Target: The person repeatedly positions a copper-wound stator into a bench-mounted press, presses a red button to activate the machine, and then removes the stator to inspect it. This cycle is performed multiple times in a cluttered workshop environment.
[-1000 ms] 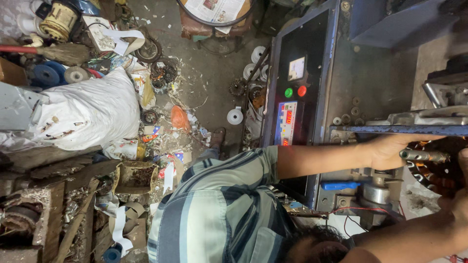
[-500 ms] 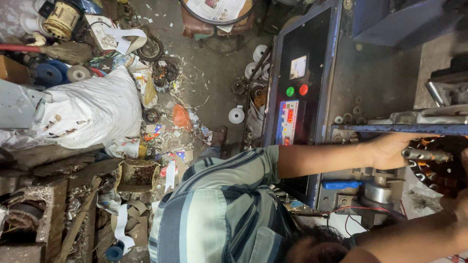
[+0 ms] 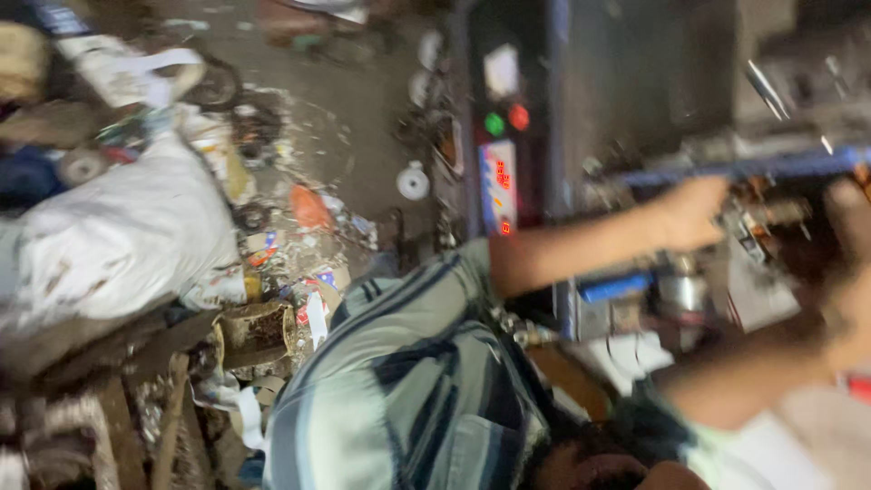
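The work is at the machine [image 3: 626, 100] on the right of the frame. The left hand [image 3: 691, 213] is at a metal part [image 3: 771, 218] that sits just below a blue rail [image 3: 726, 170]. The right hand [image 3: 848, 272] is beside the same part from the other side. The step in hand appears to be steadying or adjusting this part in its seat. The left fingers curl in toward the part, but blur hides whether they grip it. The state of the right fingers cannot be told. A further move would likely call for a firm hold from both sides and clearance under the rail, which runs close above the left hand. A small metal cylinder [image 3: 680, 292] and a blue piece [image 3: 617, 289] crowd the surface below the left forearm. The control panel [image 3: 499, 181], with its green button [image 3: 494, 123] and red button [image 3: 518, 117], faces the striped shirt [image 3: 408, 390]. The floor [image 3: 363, 154] carries a white sack [image 3: 118, 245], a white roll [image 3: 413, 181] and scattered scraps.
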